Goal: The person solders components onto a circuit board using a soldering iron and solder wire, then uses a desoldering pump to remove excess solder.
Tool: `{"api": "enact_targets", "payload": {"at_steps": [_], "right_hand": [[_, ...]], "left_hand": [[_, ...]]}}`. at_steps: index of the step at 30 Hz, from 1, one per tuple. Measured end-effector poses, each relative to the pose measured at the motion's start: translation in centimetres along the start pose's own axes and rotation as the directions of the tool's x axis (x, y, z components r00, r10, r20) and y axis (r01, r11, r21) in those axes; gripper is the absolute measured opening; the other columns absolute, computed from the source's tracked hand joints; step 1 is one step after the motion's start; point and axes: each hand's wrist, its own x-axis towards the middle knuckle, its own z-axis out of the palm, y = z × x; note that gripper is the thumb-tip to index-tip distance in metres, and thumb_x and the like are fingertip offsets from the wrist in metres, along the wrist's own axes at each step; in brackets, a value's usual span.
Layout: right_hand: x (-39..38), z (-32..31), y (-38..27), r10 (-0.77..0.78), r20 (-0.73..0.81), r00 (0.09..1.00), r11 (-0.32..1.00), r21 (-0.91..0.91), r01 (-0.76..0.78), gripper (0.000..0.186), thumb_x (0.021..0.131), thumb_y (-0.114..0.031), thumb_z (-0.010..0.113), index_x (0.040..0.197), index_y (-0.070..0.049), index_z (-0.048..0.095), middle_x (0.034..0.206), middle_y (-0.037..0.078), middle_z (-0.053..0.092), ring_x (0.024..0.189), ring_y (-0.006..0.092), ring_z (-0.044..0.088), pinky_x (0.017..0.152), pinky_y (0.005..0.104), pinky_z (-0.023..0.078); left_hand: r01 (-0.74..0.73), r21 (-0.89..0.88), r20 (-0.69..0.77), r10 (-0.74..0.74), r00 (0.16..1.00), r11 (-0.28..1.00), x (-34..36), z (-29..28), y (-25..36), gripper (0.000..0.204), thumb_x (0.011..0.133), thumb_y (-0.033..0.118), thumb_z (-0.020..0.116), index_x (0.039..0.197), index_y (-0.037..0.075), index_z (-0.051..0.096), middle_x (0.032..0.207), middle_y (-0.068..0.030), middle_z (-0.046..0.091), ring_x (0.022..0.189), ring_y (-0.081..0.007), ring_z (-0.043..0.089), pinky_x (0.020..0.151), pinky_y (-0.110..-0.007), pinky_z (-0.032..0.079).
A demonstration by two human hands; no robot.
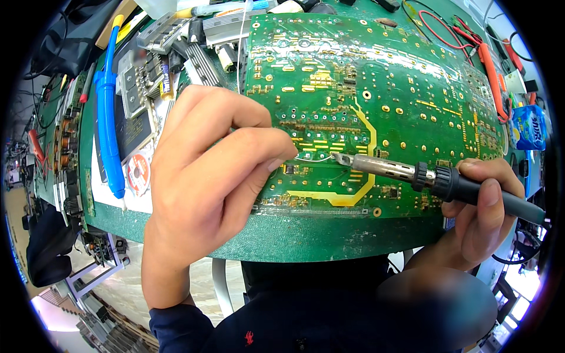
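Green surface [329, 238] spreads beneath our hands, carrying a circuit board [412, 88] that lies between and beyond them. Our left hand [206, 159] closes in a pinch; our right hand [485, 226] grips a soldering iron [438, 181], its tip, toward the left hand, at the end of the pinched thin wire [315, 160].

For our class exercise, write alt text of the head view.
The right hand holds a soldering iron over a green circuit board; the left hand holds thin wire by the iron's tip. A blue tool lies to the left.
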Motion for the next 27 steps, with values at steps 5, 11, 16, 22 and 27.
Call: {"api": "enact_targets", "payload": {"at_steps": [5, 11, 16, 22, 27], "right_hand": [[0.0, 0.0, 0.0, -0.018, 0.001, 1.000, 1.000, -0.024, 0.018, 0.036, 0.076, -0.031, 0.064, 0.079, 0.005, 0.061, 0.072, 0.014, 0.055, 0.043, 0.0150, 0.050, 0.036, 0.0195, 0.035], [0.0, 0.1, -0.1, -0.002, 0.003, 1.000, 1.000, -0.017, 0.002, 0.036, 0.075, -0.031, 0.064, 0.078, 0.005, 0.061, 0.072, 0.014, 0.055, 0.043, 0.0149, 0.050, 0.036, 0.0195, 0.035], [0.2, -0.1, -0.3, 0.014, 0.050, 0.999, 1.000, -0.008, -0.014, 0.036, 0.075, -0.031, 0.064, 0.077, 0.005, 0.061, 0.071, 0.014, 0.056, 0.043, 0.0150, 0.051, 0.037, 0.0196, 0.036], [0.3, -1.1, 0.3, -0.067, 0.164, 0.984, 0.997, -0.024, 0.072, 0.036, 0.085, -0.027, 0.055, 0.091, 0.009, 0.058, 0.077, 0.018, 0.058, 0.047, 0.0140, 0.054, 0.042, 0.0187, 0.040], [0.2, 0.1, -0.4, -0.002, 0.035, 0.999, 0.999, -0.040, 0.004, 0.039, 0.076, -0.033, 0.063, 0.077, 0.005, 0.061, 0.068, 0.013, 0.055, 0.043, 0.0147, 0.051, 0.038, 0.0203, 0.039]], "left_hand": [[0.008, 0.001, 0.006, -0.008, 1.000, 1.000, -0.1, -0.1, 0.0, 0.017, 0.064, -0.003, 0.070, 0.079, 0.002, 0.063, 0.078, -0.0082, 0.055, 0.074, -0.0240, 0.051, 0.067, -0.033, 0.040], [0.005, 0.003, 0.012, -0.005, 1.000, 1.000, -0.1, -0.1, 0.0, 0.018, 0.063, -0.003, 0.070, 0.079, 0.002, 0.063, 0.078, -0.0083, 0.054, 0.074, -0.0241, 0.051, 0.067, -0.033, 0.040], [0.008, 0.015, 0.013, -0.008, 1.000, 1.000, -0.1, -0.2, 0.1, 0.018, 0.063, -0.003, 0.070, 0.079, 0.002, 0.063, 0.078, -0.0082, 0.054, 0.074, -0.0241, 0.051, 0.067, -0.033, 0.040], [0.012, 0.012, -0.001, -0.012, 1.000, 1.000, -0.1, -0.1, 0.1, 0.018, 0.063, -0.003, 0.069, 0.078, 0.002, 0.063, 0.078, -0.0082, 0.054, 0.074, -0.0238, 0.050, 0.067, -0.033, 0.040], [0.012, 0.028, 0.008, -0.012, 1.000, 1.000, 0.0, -0.1, 0.1, 0.018, 0.062, -0.004, 0.069, 0.078, 0.002, 0.063, 0.078, -0.0081, 0.054, 0.074, -0.0236, 0.050, 0.067, -0.032, 0.040]]}}
